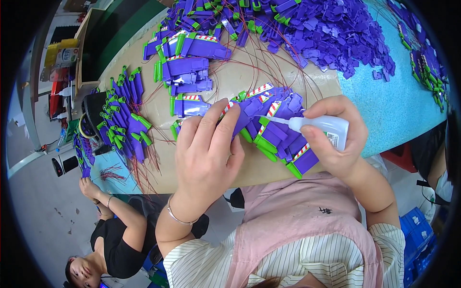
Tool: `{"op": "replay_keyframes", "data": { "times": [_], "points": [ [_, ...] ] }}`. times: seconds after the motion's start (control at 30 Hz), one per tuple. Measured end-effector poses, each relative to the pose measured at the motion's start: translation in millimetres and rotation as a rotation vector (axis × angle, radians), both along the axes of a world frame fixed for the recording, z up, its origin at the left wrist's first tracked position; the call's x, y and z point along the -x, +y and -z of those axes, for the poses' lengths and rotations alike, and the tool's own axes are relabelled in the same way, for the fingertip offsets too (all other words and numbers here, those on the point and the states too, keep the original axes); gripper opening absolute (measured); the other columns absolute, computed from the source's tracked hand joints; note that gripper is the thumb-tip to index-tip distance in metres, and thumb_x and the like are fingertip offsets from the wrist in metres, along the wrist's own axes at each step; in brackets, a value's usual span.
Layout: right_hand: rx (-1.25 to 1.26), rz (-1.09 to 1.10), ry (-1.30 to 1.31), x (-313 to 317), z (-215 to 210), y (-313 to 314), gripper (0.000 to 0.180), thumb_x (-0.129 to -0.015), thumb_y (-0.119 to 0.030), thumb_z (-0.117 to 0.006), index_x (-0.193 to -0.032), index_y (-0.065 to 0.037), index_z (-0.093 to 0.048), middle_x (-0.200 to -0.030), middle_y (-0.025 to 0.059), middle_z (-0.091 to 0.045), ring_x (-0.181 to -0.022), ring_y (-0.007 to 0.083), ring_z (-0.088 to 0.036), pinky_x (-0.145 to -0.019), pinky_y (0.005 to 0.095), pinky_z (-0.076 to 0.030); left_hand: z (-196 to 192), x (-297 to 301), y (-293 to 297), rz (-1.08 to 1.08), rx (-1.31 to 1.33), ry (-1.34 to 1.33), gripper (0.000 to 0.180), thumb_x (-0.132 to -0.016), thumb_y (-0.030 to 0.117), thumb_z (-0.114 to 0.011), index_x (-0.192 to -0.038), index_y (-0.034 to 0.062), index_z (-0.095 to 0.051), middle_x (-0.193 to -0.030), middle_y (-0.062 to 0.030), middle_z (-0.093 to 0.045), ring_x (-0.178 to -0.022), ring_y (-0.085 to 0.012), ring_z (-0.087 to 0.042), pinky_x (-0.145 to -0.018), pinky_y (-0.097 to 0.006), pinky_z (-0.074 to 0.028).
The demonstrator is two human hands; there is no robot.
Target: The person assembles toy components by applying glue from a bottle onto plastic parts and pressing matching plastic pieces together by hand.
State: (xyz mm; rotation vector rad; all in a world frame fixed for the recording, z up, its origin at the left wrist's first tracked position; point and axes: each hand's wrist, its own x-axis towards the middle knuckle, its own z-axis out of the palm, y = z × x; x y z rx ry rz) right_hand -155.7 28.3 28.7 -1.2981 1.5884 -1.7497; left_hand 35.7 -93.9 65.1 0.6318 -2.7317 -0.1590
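My right hand point(354, 146) is wrapped round a small translucent glue bottle point(327, 127) with a thin nozzle, held nearly level and pointing left. The nozzle tip is at a purple plastic wing-shaped part point(248, 113), touching or just above it. My left hand point(204, 149) pinches that part near its red-and-white striped edge; the thumb is partly hidden. Directly under and right of the nozzle lies a fanned pile of similar purple parts point(281, 137) with green tubes and striped strips.
Behind my left hand are stacked purple-and-green parts point(187, 72). A large heap of loose purple pieces point(331, 36) covers the back right. Thin red wires point(259, 60) trail over the tan table point(225, 177). More parts point(122, 115) lie left, near another person's hand point(89, 188).
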Motion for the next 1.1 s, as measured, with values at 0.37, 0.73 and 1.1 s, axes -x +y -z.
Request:
{"op": "replay_keyframes", "data": {
  "times": [0.37, 0.73, 1.1],
  "points": [
    [-0.004, 0.037, 0.010, 5.0, -2.4, 3.4, 0.024, -0.076, -0.002, -0.081, -0.095, 0.000, -0.066, -0.089, 0.0079, -0.068, -0.074, 0.0122, -0.066, -0.064, 0.0244, -0.051, -3.4, 0.6, 5.2, -0.011, 0.055, -0.042, 0.050, -0.067, -0.003, -0.070, -0.116, 0.0053, -0.068, -0.120, -0.0088, -0.066, -0.090, -0.0274, -0.057, -0.084, -0.036, -0.047],
    [0.025, 0.053, 0.087, 13.2, -1.9, 8.7, 0.023, -0.081, -0.002, -0.077, -0.099, 0.001, -0.063, -0.092, 0.0079, -0.065, -0.078, 0.0113, -0.062, -0.067, 0.0231, -0.049, -3.4, 2.5, 1.8, 0.039, 0.160, -0.042, 0.040, -0.074, 0.008, -0.067, -0.114, 0.0068, -0.069, -0.121, -0.0046, -0.065, -0.090, -0.0213, -0.055, -0.079, -0.031, -0.045],
    [-0.023, 0.126, 0.030, 17.4, 5.7, 18.8, 0.020, -0.087, -0.004, -0.070, -0.103, 0.002, -0.058, -0.094, 0.0068, -0.062, -0.078, 0.0085, -0.058, -0.069, 0.0216, -0.047, 8.2, -27.8, -6.4, -0.241, -0.108, -0.069, 0.038, -0.074, 0.003, -0.066, -0.110, 0.0014, -0.057, -0.112, -0.0193, -0.059, -0.103, -0.0362, -0.058, -0.090, -0.044, -0.045]
  ]
}}
